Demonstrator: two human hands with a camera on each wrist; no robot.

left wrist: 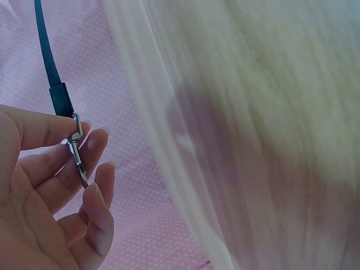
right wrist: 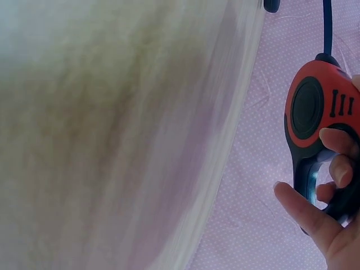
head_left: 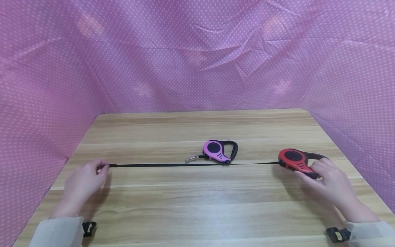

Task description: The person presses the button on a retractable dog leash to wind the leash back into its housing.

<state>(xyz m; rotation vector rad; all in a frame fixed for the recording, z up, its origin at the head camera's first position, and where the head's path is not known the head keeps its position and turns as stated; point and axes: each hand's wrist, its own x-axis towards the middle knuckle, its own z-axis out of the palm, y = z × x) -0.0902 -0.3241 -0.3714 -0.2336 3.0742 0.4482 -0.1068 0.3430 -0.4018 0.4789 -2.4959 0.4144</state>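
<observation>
A red and black retractable dog leash is held by its handle in my right hand, over the right side of the table. In the right wrist view, fingers curl through the loop of the leash's handle. Its black strap runs taut across to the left. At the strap's far end, my left hand pinches the metal clip, which shows in the left wrist view below a black sleeve. A pink-purple leash with a black handle lies mid-table, just behind the strap.
The wooden table fills the lower view. Pink dotted cloth hangs behind it and along both sides. A small metal clip sticks out leftward from the purple leash. Each wrist wears a black camera mount.
</observation>
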